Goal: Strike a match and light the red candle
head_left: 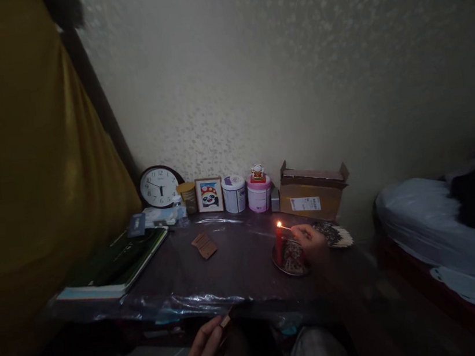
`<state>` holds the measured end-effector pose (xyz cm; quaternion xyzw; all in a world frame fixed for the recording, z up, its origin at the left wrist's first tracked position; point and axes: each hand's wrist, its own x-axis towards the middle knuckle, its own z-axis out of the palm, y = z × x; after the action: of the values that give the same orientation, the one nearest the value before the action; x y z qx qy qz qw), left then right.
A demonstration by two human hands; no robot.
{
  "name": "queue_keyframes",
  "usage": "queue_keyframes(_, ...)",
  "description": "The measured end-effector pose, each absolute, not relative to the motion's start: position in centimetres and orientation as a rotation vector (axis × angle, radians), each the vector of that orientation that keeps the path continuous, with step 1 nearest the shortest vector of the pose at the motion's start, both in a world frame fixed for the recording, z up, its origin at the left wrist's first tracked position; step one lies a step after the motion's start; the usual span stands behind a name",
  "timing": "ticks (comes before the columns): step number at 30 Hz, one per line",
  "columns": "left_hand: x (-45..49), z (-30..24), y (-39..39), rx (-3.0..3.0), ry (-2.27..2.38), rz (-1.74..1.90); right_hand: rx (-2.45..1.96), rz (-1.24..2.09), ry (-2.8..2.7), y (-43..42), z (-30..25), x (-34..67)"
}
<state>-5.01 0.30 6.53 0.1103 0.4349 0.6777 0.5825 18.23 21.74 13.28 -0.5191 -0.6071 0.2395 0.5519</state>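
Note:
A matchstick (285, 227) is pinched in my right hand (311, 239), with a small flame at its tip. That flame meets the top of a red candle (279, 245), which stands upright on a round metal plate (291, 273). Dark and reddish bits cover the plate's middle. Low in the view, in front of the table edge, my left hand (203, 355) is closed on a small brown box-shaped piece (225, 321), mostly hidden by the fingers. A flat brown folded piece (205, 245) lies on the table between the hands, touched by neither.
Along the wall stand a clock (160, 187), a framed panda picture (209, 195), two tubs (234, 196) and a cardboard box (310, 195). Green books (113, 264) lie at the left. Beside my right hand is a fan-like thing (339, 236). Plastic covers the table (232, 272).

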Motion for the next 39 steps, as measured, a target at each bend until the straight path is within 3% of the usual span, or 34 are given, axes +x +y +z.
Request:
queue_keyframes(13, -4.3, 8.2, 0.0, 0.233, 1.072, 1.601, -1.233, 0.550, -1.431, 22.0, 13.1, 18.4)
queue_keyframes(39, -4.8, 6.3, 0.5, 0.278, 1.023, 1.588, -1.238, 0.534, -1.432, 21.6, 13.4, 18.3)
